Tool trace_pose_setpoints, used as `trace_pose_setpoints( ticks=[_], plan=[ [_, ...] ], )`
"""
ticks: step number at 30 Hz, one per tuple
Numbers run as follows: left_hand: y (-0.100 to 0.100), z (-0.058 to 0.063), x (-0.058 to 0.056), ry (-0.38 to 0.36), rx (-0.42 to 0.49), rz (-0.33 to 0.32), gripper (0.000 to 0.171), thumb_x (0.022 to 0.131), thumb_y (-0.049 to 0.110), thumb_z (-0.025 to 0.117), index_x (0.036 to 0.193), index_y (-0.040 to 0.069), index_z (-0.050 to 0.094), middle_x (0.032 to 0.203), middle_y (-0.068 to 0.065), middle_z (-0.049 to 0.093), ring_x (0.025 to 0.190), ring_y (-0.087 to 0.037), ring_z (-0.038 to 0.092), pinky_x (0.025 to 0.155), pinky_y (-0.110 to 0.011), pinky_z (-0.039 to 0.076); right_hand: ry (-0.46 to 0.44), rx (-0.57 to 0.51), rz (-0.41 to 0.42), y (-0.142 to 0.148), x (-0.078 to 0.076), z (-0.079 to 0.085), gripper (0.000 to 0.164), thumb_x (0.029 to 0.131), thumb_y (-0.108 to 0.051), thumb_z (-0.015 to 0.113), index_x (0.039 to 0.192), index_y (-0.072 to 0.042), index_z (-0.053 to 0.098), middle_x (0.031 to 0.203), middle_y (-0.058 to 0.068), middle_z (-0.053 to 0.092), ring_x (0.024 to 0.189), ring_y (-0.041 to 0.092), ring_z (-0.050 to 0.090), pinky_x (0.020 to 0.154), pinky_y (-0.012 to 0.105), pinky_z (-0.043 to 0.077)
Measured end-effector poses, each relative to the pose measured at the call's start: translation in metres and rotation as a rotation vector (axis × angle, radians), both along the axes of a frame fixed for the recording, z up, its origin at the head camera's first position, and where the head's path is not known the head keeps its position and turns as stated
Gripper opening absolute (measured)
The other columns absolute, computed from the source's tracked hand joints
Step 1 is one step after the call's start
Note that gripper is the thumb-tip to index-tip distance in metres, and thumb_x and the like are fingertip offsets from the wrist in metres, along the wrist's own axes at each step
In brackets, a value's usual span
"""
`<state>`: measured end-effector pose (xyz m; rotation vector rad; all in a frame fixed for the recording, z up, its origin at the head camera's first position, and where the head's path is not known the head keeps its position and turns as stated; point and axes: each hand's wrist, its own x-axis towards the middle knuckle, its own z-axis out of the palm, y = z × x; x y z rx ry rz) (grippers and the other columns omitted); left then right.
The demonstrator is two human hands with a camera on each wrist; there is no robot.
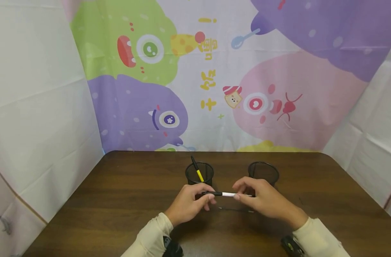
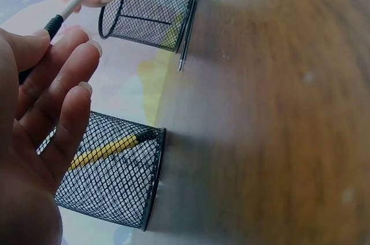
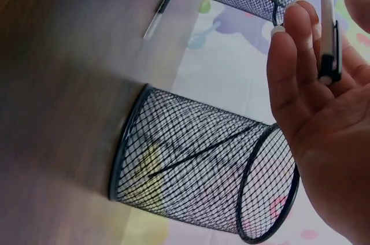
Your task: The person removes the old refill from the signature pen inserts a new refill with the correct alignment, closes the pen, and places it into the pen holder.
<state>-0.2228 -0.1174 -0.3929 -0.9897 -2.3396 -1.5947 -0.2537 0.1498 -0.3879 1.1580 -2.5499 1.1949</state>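
Observation:
A white pen with a black grip and black clip is level between the two hands. My left hand pinches its black end between thumb and fingers, the other fingers loosely bent. Around the clip end is my right hand; in the right wrist view its fingers curve loosely behind the pen, with a small gap between thumb and barrel. A thin dark pen refill with a metal tip lies on the table just below the hands.
Two black mesh pen cups stand behind the hands. The left cup holds a yellow-and-black pen leaning inside; the right cup shows no pen in it. Beyond the brown wooden table hangs a cartoon-printed cloth.

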Motion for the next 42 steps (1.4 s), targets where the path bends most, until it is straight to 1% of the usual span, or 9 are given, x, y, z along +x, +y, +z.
trace_pose_setpoints(
  ticks=[3,5,10,15,19,25,32,36,42],
  plan=[
    [-0.0002,0.0000,0.0002,-0.006,0.003,0.004,0.009,0.095,-0.003,0.065,0.103,-0.002,0.069,0.082,-0.011,0.074,0.060,-0.024,0.068,0.055,-0.024,0.053,0.024,0.001,0.006,0.0023,-0.0009,-0.0001,0.019,0.092,-0.021,0.076,0.106,-0.014,0.065,0.084,-0.011,0.066,0.074,0.007,0.063,0.065,0.028,0.054],
    [-0.0005,0.0002,0.0005,-0.013,0.004,0.008,0.009,0.095,-0.002,0.065,0.104,-0.001,0.069,0.083,-0.011,0.074,0.060,-0.024,0.068,0.056,-0.024,0.053,0.031,0.001,0.010,0.0028,-0.0006,0.0002,0.020,0.091,-0.021,0.077,0.104,-0.013,0.064,0.084,-0.011,0.065,0.075,0.007,0.063,0.066,0.027,0.054],
    [-0.0012,0.0003,0.0003,-0.022,0.007,0.022,0.009,0.096,-0.001,0.065,0.104,-0.001,0.069,0.084,-0.011,0.074,0.061,-0.026,0.068,0.057,-0.025,0.054,0.030,0.003,-0.003,0.0029,-0.0007,-0.0010,0.021,0.089,-0.017,0.079,0.097,-0.019,0.060,0.080,-0.010,0.062,0.071,0.007,0.059,0.063,0.025,0.051],
    [-0.0017,-0.0005,-0.0001,-0.031,0.004,0.030,0.009,0.096,-0.001,0.065,0.104,-0.001,0.069,0.084,-0.010,0.074,0.062,-0.025,0.068,0.057,-0.025,0.054,0.035,0.018,-0.012,0.0026,-0.0011,-0.0048,0.021,0.091,-0.013,0.077,0.094,-0.022,0.058,0.077,-0.012,0.060,0.066,0.005,0.055,0.058,0.024,0.049],
    [-0.0022,-0.0003,0.0006,-0.034,0.004,0.032,0.009,0.096,-0.001,0.065,0.103,-0.001,0.069,0.083,-0.010,0.074,0.062,-0.025,0.068,0.058,-0.026,0.055,0.048,0.033,-0.029,0.0019,-0.0006,-0.0071,0.018,0.093,-0.017,0.074,0.094,-0.025,0.058,0.077,-0.014,0.060,0.067,0.004,0.054,0.059,0.025,0.049],
    [-0.0025,0.0010,0.0006,-0.035,0.009,0.026,0.009,0.096,-0.001,0.064,0.103,-0.002,0.069,0.083,-0.010,0.074,0.062,-0.025,0.068,0.058,-0.026,0.055,0.061,0.034,-0.035,0.0010,-0.0007,-0.0068,0.013,0.095,-0.021,0.072,0.095,-0.026,0.060,0.078,-0.015,0.060,0.068,0.004,0.055,0.061,0.025,0.049],
    [-0.0033,0.0000,-0.0007,-0.036,0.017,0.019,0.009,0.096,-0.002,0.064,0.104,-0.001,0.069,0.084,-0.010,0.074,0.062,-0.026,0.068,0.058,-0.029,0.056,0.053,0.011,-0.051,-0.0004,0.0012,-0.0038,0.008,0.096,-0.026,0.071,0.096,-0.026,0.062,0.077,-0.013,0.061,0.065,0.005,0.055,0.057,0.026,0.049],
    [-0.0036,-0.0005,-0.0010,-0.034,0.020,0.019,0.009,0.096,-0.002,0.064,0.104,0.000,0.069,0.084,-0.011,0.074,0.061,-0.026,0.068,0.058,-0.032,0.057,0.039,0.002,-0.037,-0.0010,0.0012,-0.0046,0.005,0.098,-0.026,0.068,0.095,-0.025,0.064,0.075,-0.013,0.060,0.061,0.004,0.054,0.054,0.026,0.049],
    [-0.0040,-0.0006,-0.0013,-0.029,0.022,0.018,0.010,0.096,-0.002,0.064,0.105,0.000,0.069,0.084,-0.011,0.074,0.061,-0.025,0.068,0.059,-0.031,0.057,0.000,-0.025,0.000,-0.0027,0.0004,-0.0065,0.006,0.100,-0.022,0.065,0.094,-0.023,0.064,0.076,-0.002,0.065,0.061,0.008,0.060,0.053,0.027,0.053]
  ],
)
